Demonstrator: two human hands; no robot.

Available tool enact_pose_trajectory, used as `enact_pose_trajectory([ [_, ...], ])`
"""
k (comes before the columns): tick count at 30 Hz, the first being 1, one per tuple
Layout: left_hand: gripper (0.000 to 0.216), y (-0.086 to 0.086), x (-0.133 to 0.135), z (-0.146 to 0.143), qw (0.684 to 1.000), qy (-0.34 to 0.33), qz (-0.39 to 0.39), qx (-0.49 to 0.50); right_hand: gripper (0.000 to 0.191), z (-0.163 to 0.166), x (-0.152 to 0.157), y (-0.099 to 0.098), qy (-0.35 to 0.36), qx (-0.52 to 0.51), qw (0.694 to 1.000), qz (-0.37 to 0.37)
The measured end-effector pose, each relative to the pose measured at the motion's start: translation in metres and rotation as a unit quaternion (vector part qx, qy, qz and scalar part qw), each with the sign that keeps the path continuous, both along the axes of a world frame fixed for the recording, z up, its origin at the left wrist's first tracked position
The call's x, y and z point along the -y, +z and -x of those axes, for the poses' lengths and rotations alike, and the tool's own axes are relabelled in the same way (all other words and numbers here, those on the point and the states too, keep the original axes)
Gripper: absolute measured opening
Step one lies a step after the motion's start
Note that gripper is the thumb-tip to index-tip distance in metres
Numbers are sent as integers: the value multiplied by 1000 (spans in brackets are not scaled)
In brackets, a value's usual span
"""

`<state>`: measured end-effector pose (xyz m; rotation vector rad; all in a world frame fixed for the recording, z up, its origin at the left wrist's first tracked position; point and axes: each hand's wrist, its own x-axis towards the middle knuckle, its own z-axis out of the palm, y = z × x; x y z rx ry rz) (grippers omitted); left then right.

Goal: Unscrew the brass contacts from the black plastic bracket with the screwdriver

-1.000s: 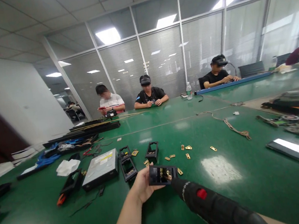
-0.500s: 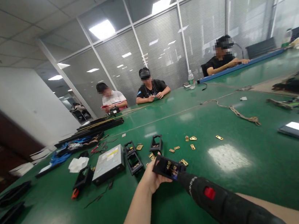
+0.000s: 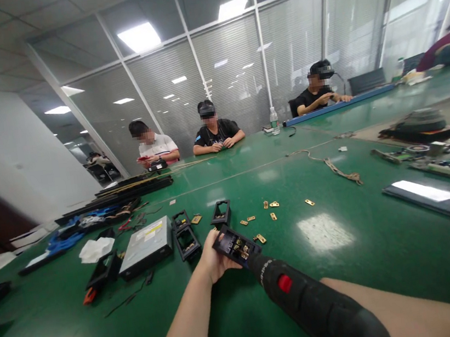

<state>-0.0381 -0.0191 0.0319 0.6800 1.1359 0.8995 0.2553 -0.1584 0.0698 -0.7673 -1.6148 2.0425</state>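
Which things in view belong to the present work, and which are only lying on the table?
In the work:
black case, in the left hand
drill, pointed at the case
probably brass plates and similar cases

Apparently just lying about:
disc drive
rope
tissue

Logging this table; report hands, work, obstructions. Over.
Left grip holds black housing. Right grip out of sight; right forearm beside drill. Drill hides housing's near end. Gold plates lie beyond.

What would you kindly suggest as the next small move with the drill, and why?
I would probably steady the black frame with the left grip, since the drill overlaps its near end, close to the brass pieces inside, and the tip is hidden.
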Motion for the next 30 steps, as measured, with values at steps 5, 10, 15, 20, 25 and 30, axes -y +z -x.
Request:
enact_pose_trajectory([
  [5, 14, 3, 2, -3, 1000, -1, -12, -15, 31, 0, 7, 3, -17, 10, 1000, -22],
  [10, 29, 6, 5, -2, 999, 2, -35, 2, 32, 0, 3, 1, 5, 23, 999, -43],
  [15, 39, 5, 2, 6, 999, -32, -31, 13, 31, -4, -8, -2, 36, 40, 996, -65],
  [20, 36, 2, -1, 9, 999, -15, -11, 29, 24, -2, -11, -7, 56, 54, 992, -94],
  [25, 33, 0, -1, 7, 999, -17, -6, 29, 40, 3, -10, -5, 63, 49, 991, -111],
  [30, 32, -1, -1, -1, 999, -1, -40, -20, 36, 1, -10, -1, 67, 27, 993, -98],
])
